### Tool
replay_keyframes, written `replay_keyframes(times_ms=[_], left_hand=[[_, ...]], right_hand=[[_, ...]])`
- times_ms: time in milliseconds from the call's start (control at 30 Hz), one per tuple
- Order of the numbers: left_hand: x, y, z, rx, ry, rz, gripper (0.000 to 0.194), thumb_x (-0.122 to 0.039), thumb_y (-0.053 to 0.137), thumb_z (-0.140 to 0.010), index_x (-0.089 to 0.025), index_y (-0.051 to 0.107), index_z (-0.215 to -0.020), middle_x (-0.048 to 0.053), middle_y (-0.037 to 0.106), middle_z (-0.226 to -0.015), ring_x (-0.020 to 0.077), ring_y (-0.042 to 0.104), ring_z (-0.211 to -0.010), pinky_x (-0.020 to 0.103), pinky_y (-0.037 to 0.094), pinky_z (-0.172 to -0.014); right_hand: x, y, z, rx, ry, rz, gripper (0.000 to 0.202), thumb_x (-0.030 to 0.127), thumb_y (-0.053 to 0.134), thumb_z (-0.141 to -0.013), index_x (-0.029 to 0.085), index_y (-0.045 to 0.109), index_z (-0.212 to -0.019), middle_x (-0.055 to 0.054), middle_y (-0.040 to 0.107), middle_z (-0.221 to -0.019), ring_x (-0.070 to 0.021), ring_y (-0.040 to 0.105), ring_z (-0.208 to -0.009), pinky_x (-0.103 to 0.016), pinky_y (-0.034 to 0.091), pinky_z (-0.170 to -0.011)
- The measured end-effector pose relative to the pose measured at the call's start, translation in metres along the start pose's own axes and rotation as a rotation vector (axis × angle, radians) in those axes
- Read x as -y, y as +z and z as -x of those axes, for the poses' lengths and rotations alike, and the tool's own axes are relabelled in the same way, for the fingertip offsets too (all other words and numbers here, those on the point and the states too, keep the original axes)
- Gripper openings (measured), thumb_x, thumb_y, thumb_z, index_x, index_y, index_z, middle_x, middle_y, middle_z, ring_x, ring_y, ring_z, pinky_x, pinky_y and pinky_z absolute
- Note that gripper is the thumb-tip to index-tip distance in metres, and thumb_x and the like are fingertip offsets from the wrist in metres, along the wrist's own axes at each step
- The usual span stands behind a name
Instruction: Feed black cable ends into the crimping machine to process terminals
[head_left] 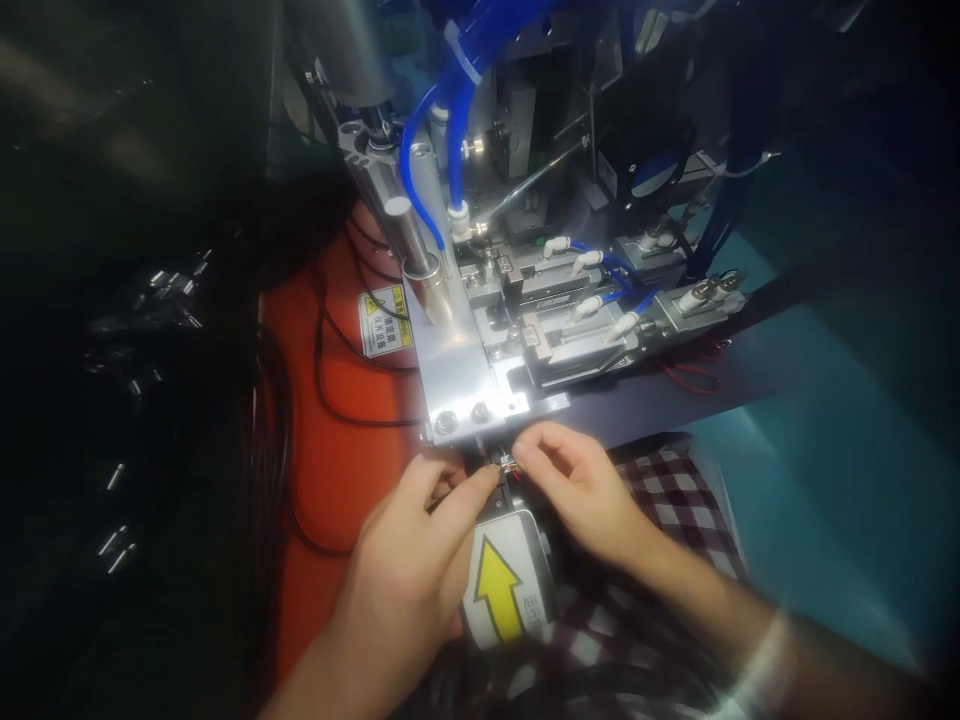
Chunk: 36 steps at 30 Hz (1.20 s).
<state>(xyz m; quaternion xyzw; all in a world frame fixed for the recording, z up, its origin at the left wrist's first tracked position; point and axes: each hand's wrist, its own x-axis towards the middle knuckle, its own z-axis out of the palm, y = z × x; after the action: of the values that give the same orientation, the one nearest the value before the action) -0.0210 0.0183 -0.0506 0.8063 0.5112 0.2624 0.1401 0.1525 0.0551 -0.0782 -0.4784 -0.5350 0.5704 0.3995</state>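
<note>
Small coloured wires [510, 464] show between my two hands, just below the front edge of a shiny metal plate [457, 385]. My left hand [427, 520] is closed, its thumb tip pressed at the left end of the wires. On their right side, my right hand [581, 485] pinches with thumb and forefinger at the wire ends. The fingertips hide most of what they grip. Below them is a white cover with a yellow arrow [499, 590].
Metal slides with white air fittings [589, 262] and blue tubes [461, 120] rise behind the plate. An orange surface [337, 400] with black cables and a warning label [386, 322] lies left. Checked cloth [682, 500] is at the lower right.
</note>
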Motion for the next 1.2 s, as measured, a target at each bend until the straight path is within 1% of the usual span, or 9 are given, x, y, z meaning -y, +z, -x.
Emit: replay_keyframes(times_ms=[133,267,433,567,733,833,1033,1200], left_hand=[[0.0,0.0,0.001,-0.009,-0.002,0.014,0.03,-0.004,0.049,-0.088,-0.015,0.065,-0.11,0.005,0.055,-0.093,0.0126,0.061,-0.081,0.019,0.05,-0.065],[-0.001,0.0,0.0,-0.025,-0.021,0.033,0.028,-0.004,0.05,-0.088,-0.014,0.066,-0.108,0.005,0.056,-0.092,0.013,0.062,-0.083,0.02,0.051,-0.067],[-0.003,0.0,-0.002,-0.026,-0.031,0.061,0.028,-0.001,0.048,-0.087,-0.01,0.067,-0.105,0.006,0.054,-0.089,0.012,0.062,-0.079,0.018,0.05,-0.064],[-0.003,-0.001,-0.004,-0.035,0.004,0.024,0.027,-0.002,0.048,-0.087,-0.008,0.068,-0.104,0.007,0.054,-0.086,0.0121,0.059,-0.073,0.02,0.049,-0.062],[-0.002,-0.004,-0.006,0.013,0.029,-0.065,0.03,-0.005,0.046,-0.087,-0.013,0.068,-0.106,0.006,0.057,-0.084,0.013,0.057,-0.067,0.021,0.047,-0.055],[-0.002,-0.005,-0.006,0.044,0.046,-0.098,0.033,-0.006,0.045,-0.087,-0.014,0.068,-0.109,0.006,0.058,-0.084,0.0135,0.057,-0.067,0.022,0.048,-0.054],[-0.004,-0.008,-0.009,0.101,0.1,-0.206,0.036,-0.006,0.04,-0.087,-0.012,0.068,-0.111,0.007,0.059,-0.08,0.0135,0.055,-0.057,0.023,0.046,-0.047],[-0.008,-0.01,-0.013,0.134,0.123,-0.265,0.038,-0.004,0.039,-0.086,-0.01,0.067,-0.111,0.006,0.056,-0.074,0.0151,0.055,-0.057,0.023,0.045,-0.046]], right_hand=[[0.0,0.001,0.0,-0.008,-0.003,-0.006,0.022,0.022,0.053,-0.089,0.019,0.05,-0.067,0.002,0.048,-0.063,-0.0119,0.046,-0.06,-0.022,0.042,-0.053],[0.0,0.004,0.001,-0.026,0.005,-0.023,0.023,0.023,0.053,-0.089,0.019,0.049,-0.066,0.003,0.047,-0.062,-0.0118,0.045,-0.059,-0.022,0.041,-0.052],[-0.001,0.006,0.003,-0.046,0.03,-0.043,0.025,0.025,0.052,-0.089,0.02,0.047,-0.065,0.004,0.044,-0.061,-0.0111,0.043,-0.057,-0.022,0.04,-0.051],[-0.001,0.007,0.003,-0.05,0.024,-0.036,0.026,0.025,0.052,-0.09,0.02,0.046,-0.065,0.004,0.044,-0.061,-0.0112,0.042,-0.058,-0.022,0.039,-0.051],[-0.002,0.007,0.003,-0.05,0.019,-0.031,0.026,0.027,0.052,-0.09,0.02,0.046,-0.066,0.004,0.042,-0.061,-0.0115,0.041,-0.058,-0.022,0.039,-0.051],[-0.001,0.007,0.002,-0.039,0.018,-0.022,0.027,0.029,0.052,-0.09,0.02,0.046,-0.066,0.004,0.042,-0.061,-0.0118,0.041,-0.058,-0.023,0.038,-0.051],[-0.001,0.006,0.002,-0.03,-0.003,-0.02,0.028,0.032,0.051,-0.091,0.02,0.046,-0.066,0.003,0.043,-0.06,-0.0119,0.041,-0.057,-0.023,0.039,-0.05],[-0.003,0.007,0.003,-0.037,0.015,-0.044,0.029,0.033,0.052,-0.091,0.02,0.044,-0.066,0.004,0.041,-0.06,-0.0116,0.04,-0.056,-0.023,0.038,-0.051]])
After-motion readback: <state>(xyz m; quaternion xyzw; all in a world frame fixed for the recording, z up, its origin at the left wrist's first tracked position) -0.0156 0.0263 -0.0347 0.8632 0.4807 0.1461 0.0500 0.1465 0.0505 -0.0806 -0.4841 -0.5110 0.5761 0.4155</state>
